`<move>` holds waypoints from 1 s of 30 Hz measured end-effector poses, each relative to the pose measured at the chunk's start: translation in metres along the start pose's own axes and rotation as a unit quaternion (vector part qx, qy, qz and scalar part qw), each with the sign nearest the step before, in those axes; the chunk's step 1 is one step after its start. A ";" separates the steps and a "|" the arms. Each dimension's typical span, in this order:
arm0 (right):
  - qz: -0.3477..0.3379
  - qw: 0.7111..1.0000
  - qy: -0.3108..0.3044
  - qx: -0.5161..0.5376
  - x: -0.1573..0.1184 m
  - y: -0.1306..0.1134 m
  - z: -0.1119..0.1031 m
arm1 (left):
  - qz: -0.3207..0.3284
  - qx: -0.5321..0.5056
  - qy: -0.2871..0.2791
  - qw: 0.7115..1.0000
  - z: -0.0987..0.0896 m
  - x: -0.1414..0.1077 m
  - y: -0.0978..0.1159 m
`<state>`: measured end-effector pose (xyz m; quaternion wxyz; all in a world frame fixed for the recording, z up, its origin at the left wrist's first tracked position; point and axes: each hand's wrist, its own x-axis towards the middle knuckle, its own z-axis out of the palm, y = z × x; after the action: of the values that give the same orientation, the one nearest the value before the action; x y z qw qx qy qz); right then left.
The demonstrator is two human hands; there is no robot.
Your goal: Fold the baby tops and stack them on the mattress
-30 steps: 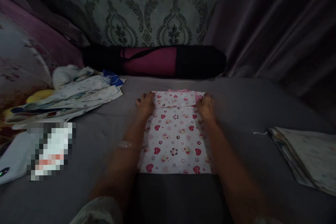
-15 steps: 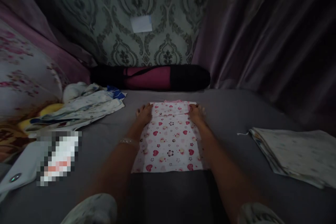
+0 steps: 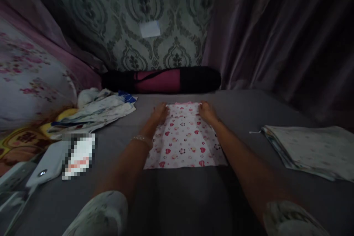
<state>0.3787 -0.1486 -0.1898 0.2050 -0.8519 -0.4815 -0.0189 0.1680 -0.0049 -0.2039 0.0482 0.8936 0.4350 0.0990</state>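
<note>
A white shirt (image 3: 185, 142) printed with red hearts and small flowers lies in front of me on the grey sheet, its sides folded in. A pink trim shows at its far end. My left hand (image 3: 160, 112) has its fingers closed on the far left corner of the cloth. At the far right corner, my right hand (image 3: 207, 111) pinches the fabric between thumb and fingers. Both forearms reach along the sides of the shirt, and the cloth's near edge lies flat.
A black and pink rolled bag (image 3: 160, 80) lies against the patterned wall. To the left are crumpled clothes (image 3: 102, 112), a white power bank (image 3: 49, 162) with a cable and a blurred patch. Folded light cloth (image 3: 309, 151) rests at right on the grey sheet (image 3: 177, 199). Curtains hang on both sides.
My view has shifted slightly. Both hands remain at the shirt's far corners, a little farther from me and closer together in the picture; the shirt's far end looks narrower.
</note>
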 end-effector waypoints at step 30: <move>-0.127 0.980 -0.146 -0.048 0.004 -0.057 0.051 | 0.060 0.026 -0.036 0.997 0.034 0.010 0.036</move>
<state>0.3254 -0.1007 -0.2163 0.0874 -0.7861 -0.6092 0.0566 0.2090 -0.0192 -0.2291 0.0344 0.9222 0.3807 0.0584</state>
